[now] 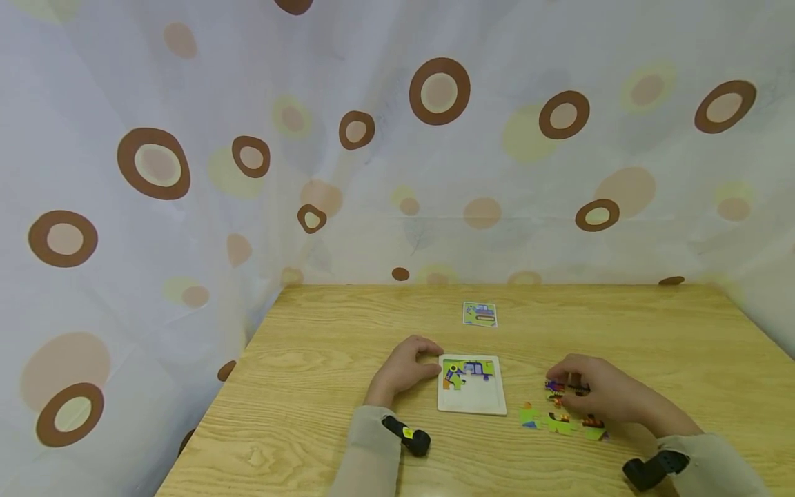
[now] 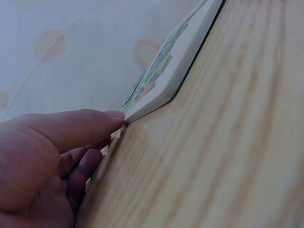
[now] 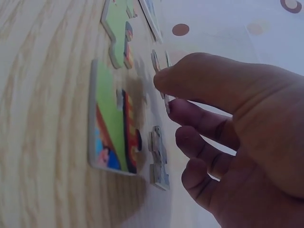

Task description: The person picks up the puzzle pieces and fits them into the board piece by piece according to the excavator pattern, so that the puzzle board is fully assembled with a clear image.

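Puzzle piece (image 1: 555,387) pinched in the right hand (image 1: 601,391), thumb and forefinger nearly together.
Whether it touches the table (image 1: 329,386) is hard to tell; loose pieces (image 1: 562,424) lie near that hand, probably for easy reach. With thumb and forefinger apart, the left hand (image 1: 406,366) touches the partly filled puzzle tray (image 1: 483,399) at its left edge, likely steadying it. Beyond lies a picture card (image 1: 480,315), perhaps placed for looking at.
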A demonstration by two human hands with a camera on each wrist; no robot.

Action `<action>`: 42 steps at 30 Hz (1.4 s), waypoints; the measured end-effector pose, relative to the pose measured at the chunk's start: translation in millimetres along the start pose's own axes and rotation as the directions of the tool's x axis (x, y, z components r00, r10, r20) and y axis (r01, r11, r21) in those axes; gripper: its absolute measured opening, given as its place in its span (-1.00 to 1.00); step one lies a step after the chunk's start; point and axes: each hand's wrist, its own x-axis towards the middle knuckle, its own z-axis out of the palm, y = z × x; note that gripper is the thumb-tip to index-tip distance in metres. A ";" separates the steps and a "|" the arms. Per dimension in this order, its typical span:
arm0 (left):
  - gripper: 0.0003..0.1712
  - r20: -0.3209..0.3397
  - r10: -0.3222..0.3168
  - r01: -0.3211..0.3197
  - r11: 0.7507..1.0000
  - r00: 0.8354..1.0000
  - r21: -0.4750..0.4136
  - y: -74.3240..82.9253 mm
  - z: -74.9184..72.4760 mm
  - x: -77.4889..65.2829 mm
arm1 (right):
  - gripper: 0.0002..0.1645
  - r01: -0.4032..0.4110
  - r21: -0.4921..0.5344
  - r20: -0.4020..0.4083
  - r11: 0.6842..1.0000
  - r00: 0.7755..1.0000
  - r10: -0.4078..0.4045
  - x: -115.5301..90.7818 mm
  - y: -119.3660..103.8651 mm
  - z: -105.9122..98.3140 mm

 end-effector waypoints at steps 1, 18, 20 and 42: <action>-0.73 0.000 0.001 -0.001 1.000 1.000 -0.003 0.5 0.0 -0.2 | -0.60 0.004 -0.004 -0.006 1.000 1.000 -0.004 0.3 -0.5 -0.1; -0.74 -0.003 0.009 -0.009 1.000 1.000 -0.008 0.3 -0.7 -0.8 | -0.59 0.037 -0.016 -0.037 0.999 0.999 -0.038 19.9 -16.5 4.7; -0.74 -0.004 0.008 -0.008 1.000 1.000 -0.008 0.0 -0.7 -0.6 | -0.59 0.046 -0.017 -0.044 0.999 0.998 -0.047 23.2 -19.2 6.8; -0.74 -0.001 0.005 -0.005 1.000 1.000 0.010 -0.2 -0.5 0.8 | -0.65 0.095 0.001 -0.035 0.995 0.995 -0.095 53.5 -40.4 25.2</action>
